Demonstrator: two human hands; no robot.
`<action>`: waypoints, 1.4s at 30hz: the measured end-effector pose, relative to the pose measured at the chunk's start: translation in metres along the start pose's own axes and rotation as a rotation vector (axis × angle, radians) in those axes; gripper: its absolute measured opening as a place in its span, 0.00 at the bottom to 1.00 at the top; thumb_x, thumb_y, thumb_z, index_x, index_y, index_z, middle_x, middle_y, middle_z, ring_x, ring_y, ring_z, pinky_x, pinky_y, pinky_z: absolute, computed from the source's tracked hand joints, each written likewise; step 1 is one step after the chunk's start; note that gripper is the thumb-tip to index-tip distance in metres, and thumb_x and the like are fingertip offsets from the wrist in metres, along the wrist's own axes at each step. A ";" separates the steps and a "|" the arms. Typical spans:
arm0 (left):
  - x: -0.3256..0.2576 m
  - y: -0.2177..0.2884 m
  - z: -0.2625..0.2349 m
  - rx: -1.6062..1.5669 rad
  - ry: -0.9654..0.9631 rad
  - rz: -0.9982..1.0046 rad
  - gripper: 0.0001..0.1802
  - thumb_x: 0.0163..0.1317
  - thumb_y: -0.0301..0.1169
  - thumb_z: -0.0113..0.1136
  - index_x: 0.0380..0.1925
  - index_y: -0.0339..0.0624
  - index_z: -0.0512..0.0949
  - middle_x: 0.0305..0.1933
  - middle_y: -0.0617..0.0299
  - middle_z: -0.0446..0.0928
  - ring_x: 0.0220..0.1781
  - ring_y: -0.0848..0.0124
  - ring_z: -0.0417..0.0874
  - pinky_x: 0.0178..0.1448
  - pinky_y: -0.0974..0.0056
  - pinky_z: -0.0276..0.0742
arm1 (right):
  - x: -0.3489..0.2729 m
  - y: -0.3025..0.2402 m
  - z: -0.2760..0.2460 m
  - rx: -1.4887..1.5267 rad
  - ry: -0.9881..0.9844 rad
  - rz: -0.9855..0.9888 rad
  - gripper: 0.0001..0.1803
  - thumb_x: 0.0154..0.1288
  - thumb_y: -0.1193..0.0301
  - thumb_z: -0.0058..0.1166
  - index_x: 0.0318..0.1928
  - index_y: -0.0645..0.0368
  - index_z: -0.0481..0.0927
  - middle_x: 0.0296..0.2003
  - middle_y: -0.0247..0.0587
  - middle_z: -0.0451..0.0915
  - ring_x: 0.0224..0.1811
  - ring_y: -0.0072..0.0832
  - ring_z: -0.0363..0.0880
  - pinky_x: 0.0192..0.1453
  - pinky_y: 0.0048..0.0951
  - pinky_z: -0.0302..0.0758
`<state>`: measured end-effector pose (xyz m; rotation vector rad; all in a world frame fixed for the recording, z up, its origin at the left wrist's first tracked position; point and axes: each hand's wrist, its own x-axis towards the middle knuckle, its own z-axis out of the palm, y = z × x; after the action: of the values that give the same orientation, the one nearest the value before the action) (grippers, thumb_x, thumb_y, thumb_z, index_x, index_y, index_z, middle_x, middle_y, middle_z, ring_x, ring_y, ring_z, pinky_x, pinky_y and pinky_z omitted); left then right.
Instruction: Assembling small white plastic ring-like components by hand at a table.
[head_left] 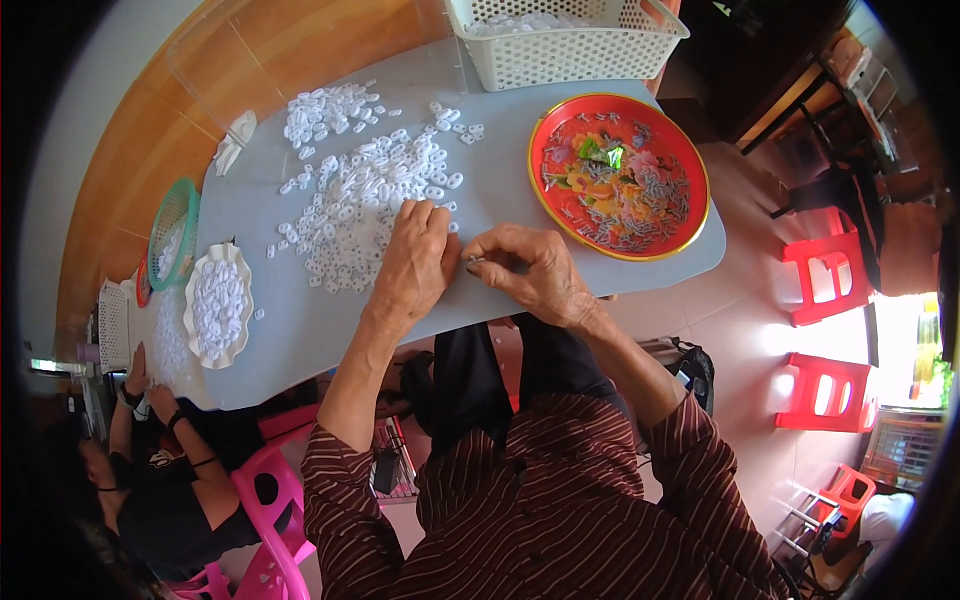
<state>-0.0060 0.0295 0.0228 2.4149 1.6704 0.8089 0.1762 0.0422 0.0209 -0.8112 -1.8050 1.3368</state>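
Note:
My left hand (pixel 413 258) is closed, its fingers curled down at the near edge of a loose pile of small white plastic pieces (pixel 345 225) with holes; what it holds, if anything, is hidden. Just beside it, my right hand (pixel 535 272) pinches a tiny silvery metal piece (pixel 472 260) between thumb and forefinger; its exact kind is too small to tell. To the right lies a round red tray (pixel 548 205) with a gold rim and a flower print, strewn with many small metal pieces (pixel 630 225) and a shiny green scrap (pixel 608 154).
The grey table (pixel 300 345) carries a scalloped white dish (pixel 243 345) of white pieces at left. A white perforated basket (pixel 575 58) stands at the back, a green basket (pixel 188 215) at far left. Another person's arms (pixel 150 400) work at lower left. Red stools (pixel 828 265) stand at right.

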 end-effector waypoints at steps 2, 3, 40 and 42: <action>-0.001 0.002 0.002 -0.004 0.016 0.007 0.08 0.49 0.18 0.56 0.29 0.33 0.68 0.33 0.49 0.68 0.41 0.52 0.68 0.48 0.54 0.68 | 0.000 0.002 -0.001 0.018 0.010 -0.015 0.07 0.59 0.77 0.58 0.40 0.63 0.80 0.26 0.35 0.76 0.26 0.15 0.70 0.32 0.22 0.70; -0.002 0.002 0.003 -0.003 0.016 0.008 0.08 0.49 0.18 0.56 0.29 0.33 0.68 0.33 0.49 0.68 0.41 0.52 0.68 0.48 0.54 0.68 | 0.000 0.003 -0.001 0.034 0.019 -0.030 0.08 0.59 0.77 0.57 0.40 0.62 0.80 0.27 0.35 0.76 0.27 0.15 0.70 0.33 0.22 0.70; -0.016 0.031 0.020 -1.342 0.419 -0.450 0.10 0.64 0.28 0.57 0.42 0.33 0.77 0.38 0.67 0.75 0.39 0.80 0.72 0.47 0.73 0.69 | -0.001 0.007 0.002 0.245 0.122 -0.035 0.08 0.64 0.73 0.56 0.41 0.64 0.80 0.31 0.32 0.77 0.30 0.16 0.71 0.35 0.18 0.71; -0.015 0.036 0.020 -1.329 0.403 -0.463 0.10 0.64 0.28 0.58 0.41 0.33 0.77 0.37 0.67 0.75 0.38 0.80 0.72 0.46 0.74 0.69 | 0.001 0.014 0.001 0.123 0.176 -0.190 0.08 0.63 0.73 0.57 0.40 0.64 0.80 0.32 0.33 0.77 0.30 0.16 0.72 0.35 0.18 0.71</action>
<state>0.0301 0.0060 0.0137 0.9681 1.0354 1.6288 0.1757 0.0464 0.0078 -0.6522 -1.6030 1.2015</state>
